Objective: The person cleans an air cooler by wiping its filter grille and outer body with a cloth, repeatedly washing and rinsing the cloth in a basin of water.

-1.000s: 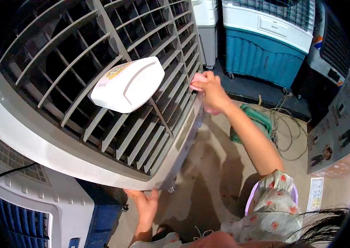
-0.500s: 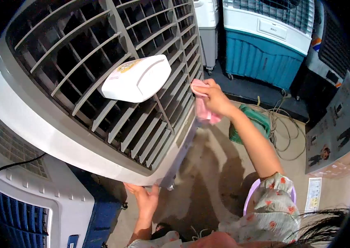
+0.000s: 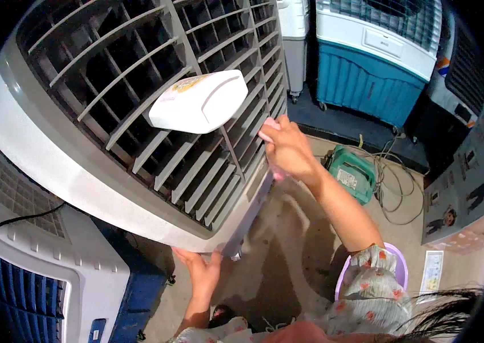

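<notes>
A large air cooler [image 3: 105, 197] with a white and grey casing stands tilted in my view. Its front is a grille of grey slats [image 3: 205, 186]. My right hand [image 3: 290, 148] grips a pink cloth [image 3: 268, 130] and presses it against the slats at the grille's right side. Most of the cloth is hidden behind the fingers. My left hand [image 3: 201, 274] holds the cooler's lower edge, its fingertips partly hidden by the casing. On the slats rests a white plastic container [image 3: 199, 106] with a yellowish label, touched by neither hand.
Another cooler with blue slats [image 3: 90, 263] stands close on the left. Behind are a teal and white cooler [image 3: 367, 86] and others. A green plastic object [image 3: 351, 174], coiled cable [image 3: 393, 191], purple tub [image 3: 400, 266] and printed carton [image 3: 462, 188] are on the right.
My right hand has shifted slightly left and down with the pink cloth, which is now more bunched under the fingers. The left hand keeps its hold on the lower edge.
</notes>
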The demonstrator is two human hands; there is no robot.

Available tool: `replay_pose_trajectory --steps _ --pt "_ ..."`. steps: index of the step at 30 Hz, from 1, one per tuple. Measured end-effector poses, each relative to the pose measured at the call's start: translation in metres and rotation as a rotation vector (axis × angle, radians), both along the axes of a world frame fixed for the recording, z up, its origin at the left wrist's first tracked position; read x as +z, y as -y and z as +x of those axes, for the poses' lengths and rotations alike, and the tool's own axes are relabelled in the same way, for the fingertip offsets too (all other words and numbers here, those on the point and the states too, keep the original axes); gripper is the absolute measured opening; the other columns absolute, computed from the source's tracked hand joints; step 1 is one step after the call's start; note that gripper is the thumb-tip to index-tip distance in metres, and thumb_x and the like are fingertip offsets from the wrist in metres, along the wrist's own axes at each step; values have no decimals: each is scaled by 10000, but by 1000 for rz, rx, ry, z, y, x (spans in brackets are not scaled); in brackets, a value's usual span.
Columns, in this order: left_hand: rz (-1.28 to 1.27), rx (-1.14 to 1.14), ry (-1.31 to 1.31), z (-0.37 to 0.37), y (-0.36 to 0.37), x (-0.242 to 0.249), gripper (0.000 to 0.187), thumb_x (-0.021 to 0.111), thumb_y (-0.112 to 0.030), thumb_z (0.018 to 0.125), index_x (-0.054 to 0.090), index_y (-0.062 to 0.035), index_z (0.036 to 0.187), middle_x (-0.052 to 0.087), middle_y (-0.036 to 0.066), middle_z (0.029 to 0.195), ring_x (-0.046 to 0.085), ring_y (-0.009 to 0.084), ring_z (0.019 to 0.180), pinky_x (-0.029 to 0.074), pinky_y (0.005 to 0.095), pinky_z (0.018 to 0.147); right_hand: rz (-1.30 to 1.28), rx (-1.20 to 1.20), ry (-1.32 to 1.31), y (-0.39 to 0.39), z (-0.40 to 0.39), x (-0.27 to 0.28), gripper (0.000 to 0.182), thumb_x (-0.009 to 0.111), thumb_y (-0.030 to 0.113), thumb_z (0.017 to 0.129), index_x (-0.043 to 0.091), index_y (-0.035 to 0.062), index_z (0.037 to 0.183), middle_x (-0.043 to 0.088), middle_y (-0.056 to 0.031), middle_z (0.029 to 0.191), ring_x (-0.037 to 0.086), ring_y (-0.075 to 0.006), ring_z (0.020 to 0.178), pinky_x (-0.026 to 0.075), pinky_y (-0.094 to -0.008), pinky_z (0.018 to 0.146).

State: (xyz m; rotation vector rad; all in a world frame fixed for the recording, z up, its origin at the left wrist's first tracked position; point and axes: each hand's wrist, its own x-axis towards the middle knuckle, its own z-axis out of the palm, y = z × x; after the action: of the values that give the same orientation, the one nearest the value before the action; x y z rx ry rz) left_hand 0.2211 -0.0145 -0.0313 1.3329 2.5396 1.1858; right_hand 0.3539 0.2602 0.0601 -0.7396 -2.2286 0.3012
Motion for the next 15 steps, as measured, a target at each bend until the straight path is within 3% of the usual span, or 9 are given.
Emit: replay_pose_trajectory --steps 4,7,9,11,13,15 --pt "58 29 -2 2 -1 -6 926 657 -112 668 12 152 1278 73 358 1321 84 472 1250 23 512 1038 -106 140 71 29 4 -12 311 567 80 678 593 99 987 514 -203 931 542 -365 849 455 -407 734" --pt "78 8 16 3 -3 0 918 658 -101 674 16 139 1286 68 345 1334 86 444 1263 35 489 1043 8 119 105 29 9 -6 285 604 95 667 599 54 948 519 -209 942 553 -348 845 463 -397 737" --pt "48 -2 12 4 -2 3 907 662 -64 684 26 106 1308 67 320 1356 84 395 1285 64 438 1056 134 -7 158 10 6 9 291 559 104 707 620 151 987 488 -174 939 538 -323 821 468 -409 692" --pt "48 46 21 3 0 -3 911 663 -59 675 34 93 1316 62 314 1364 74 393 1292 74 434 1058 186 30 98 5 0 -3 263 561 150 713 623 91 961 511 -182 966 534 -327 849 463 -391 733" --pt "54 76 45 5 -1 -3 945 664 -73 665 2 94 1319 35 326 1366 47 415 1293 64 444 1059 -117 -4 189 35 -7 10 269 595 228 693 634 53 893 547 -194 1028 523 -333 928 445 -355 793" --pt "48 70 83 6 -4 2 1012 665 -104 653 -70 110 1316 -13 355 1362 3 461 1288 35 468 1060 -410 198 -27 49 0 12 320 537 202 733 618 73 1015 542 -175 1093 508 -305 925 435 -331 810"
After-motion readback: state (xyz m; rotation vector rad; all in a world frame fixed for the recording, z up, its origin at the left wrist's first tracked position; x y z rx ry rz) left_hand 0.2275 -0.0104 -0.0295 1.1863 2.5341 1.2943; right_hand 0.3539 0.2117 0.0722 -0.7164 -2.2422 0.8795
